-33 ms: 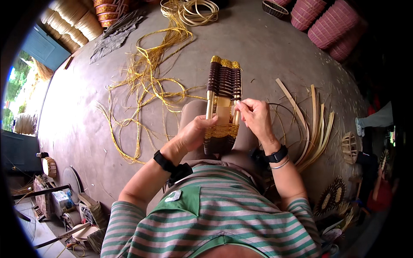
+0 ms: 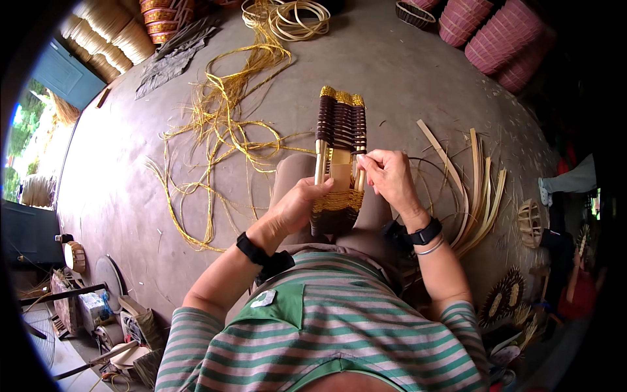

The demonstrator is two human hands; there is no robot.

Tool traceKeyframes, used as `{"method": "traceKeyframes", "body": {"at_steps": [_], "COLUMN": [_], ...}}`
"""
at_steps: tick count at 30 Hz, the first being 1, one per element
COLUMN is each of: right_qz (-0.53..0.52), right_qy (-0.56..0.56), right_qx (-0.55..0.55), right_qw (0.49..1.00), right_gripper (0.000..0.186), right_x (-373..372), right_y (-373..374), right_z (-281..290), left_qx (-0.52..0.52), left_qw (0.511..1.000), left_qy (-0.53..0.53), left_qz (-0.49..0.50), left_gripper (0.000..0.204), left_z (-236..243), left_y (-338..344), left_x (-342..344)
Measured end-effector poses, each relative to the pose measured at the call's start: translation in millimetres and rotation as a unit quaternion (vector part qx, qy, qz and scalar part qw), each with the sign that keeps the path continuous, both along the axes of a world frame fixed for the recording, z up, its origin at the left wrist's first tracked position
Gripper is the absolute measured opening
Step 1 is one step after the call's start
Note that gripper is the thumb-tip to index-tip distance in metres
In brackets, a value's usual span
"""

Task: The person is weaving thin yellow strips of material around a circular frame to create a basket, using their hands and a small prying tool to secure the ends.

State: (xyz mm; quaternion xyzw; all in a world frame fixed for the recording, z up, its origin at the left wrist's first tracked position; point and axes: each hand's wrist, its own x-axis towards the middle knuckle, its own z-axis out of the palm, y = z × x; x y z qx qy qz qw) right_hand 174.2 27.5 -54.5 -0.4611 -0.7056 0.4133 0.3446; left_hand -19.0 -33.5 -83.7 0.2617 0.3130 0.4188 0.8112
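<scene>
A narrow woven basket [image 2: 341,124] rests over my lap, tilted away from me. Dark brown strands wrap its far part, gold braid edges the far rim, and gold and dark weaving covers the near end. Bare pale stakes show across its middle. My left hand [image 2: 299,202] grips the left side, thumb on the stakes. At the right-hand stakes, my right hand [image 2: 390,175] is closed in a pinch, just below the brown wrapping. A thin dark strand [image 2: 431,163] curves out behind that hand; whether the fingertips hold it is hard to see.
Tangled gold strands [image 2: 225,140] lie on the floor to the left, below a coil of pale cane [image 2: 294,19]. Flat pale strips [image 2: 483,196] spread at the right. Stacked pink baskets [image 2: 503,42] stand far right, and tools and boxes [image 2: 98,307] crowd the lower left.
</scene>
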Motion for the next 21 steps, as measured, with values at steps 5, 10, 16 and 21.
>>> {"method": "traceKeyframes", "body": {"at_steps": [5, 10, 16, 21], "right_qz": [0.047, 0.046, 0.048, 0.051], "right_qy": [-0.082, -0.12, -0.133, -0.166], "right_qx": [-0.015, -0.117, -0.231, -0.349], "right_qw": [0.995, 0.985, 0.963, 0.921], "right_gripper": [0.03, 0.037, 0.033, 0.028], "right_x": [2.8, -1.5, 12.8, 19.5], "right_y": [1.3, 3.3, 7.2, 6.2], "right_z": [14.7, 22.6, 24.8, 38.2], "left_qx": [0.011, 0.049, 0.082, 0.14], "left_qw": [0.999, 0.998, 0.995, 0.985], "left_qy": [0.036, 0.041, 0.058, 0.094], "left_qz": [0.021, 0.005, -0.016, -0.033], "left_gripper": [0.03, 0.031, 0.034, 0.034], "left_z": [4.5, -4.4, -9.0, -17.9], "left_y": [-10.3, -12.6, -18.2, -26.0], "left_x": [16.8, 20.6, 29.2, 38.9]}}
